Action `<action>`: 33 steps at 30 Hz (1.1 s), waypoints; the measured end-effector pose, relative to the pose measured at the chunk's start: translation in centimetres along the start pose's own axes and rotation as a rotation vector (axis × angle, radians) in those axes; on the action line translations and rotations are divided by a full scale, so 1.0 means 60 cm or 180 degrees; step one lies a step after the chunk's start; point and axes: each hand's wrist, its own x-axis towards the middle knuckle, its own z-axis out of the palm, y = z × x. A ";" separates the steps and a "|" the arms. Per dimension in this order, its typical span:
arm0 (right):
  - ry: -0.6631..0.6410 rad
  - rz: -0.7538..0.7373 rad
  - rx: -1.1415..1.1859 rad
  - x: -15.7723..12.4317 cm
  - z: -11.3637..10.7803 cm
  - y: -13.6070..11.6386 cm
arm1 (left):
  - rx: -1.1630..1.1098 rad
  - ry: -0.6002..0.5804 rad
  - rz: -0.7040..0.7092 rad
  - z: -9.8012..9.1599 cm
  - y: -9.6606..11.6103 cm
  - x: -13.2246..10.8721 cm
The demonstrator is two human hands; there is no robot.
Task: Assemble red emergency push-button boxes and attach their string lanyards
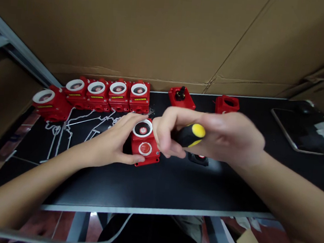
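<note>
A red box (152, 142) with a white-ringed dark disc and a round red lamp or button lies on the black table. My left hand (121, 138) grips it from the left, thumb at the near edge and fingers at the far edge. Above the box's right side, my right hand (206, 135) is closed around a screwdriver (190, 135) with a black and yellow handle. The screwdriver's shaft and tip are hidden behind my fingers. Partly under my right hand sits a small black part (198, 160).
Several similar red boxes (117, 96) line the back left, with white cords (71, 122) before them. An open red housing (182, 97) and a red cover (228, 104) stand at the back. A tablet-like device (295, 130) lies right. Cardboard (147, 32) walls the rear.
</note>
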 end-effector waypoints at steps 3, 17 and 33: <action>-0.0220 -0.0114 -0.0341 -0.003 -0.009 -0.003 | 0.0017 0.0041 -0.0018 0.003 0.001 0.001; 0.1437 -0.0963 -0.0339 0.009 0.004 0.051 | 0.0413 0.0267 -0.0223 0.006 0.028 -0.010; 0.0149 -0.0584 0.0412 0.009 -0.017 0.044 | 0.0526 0.0201 -0.0218 0.009 0.030 -0.010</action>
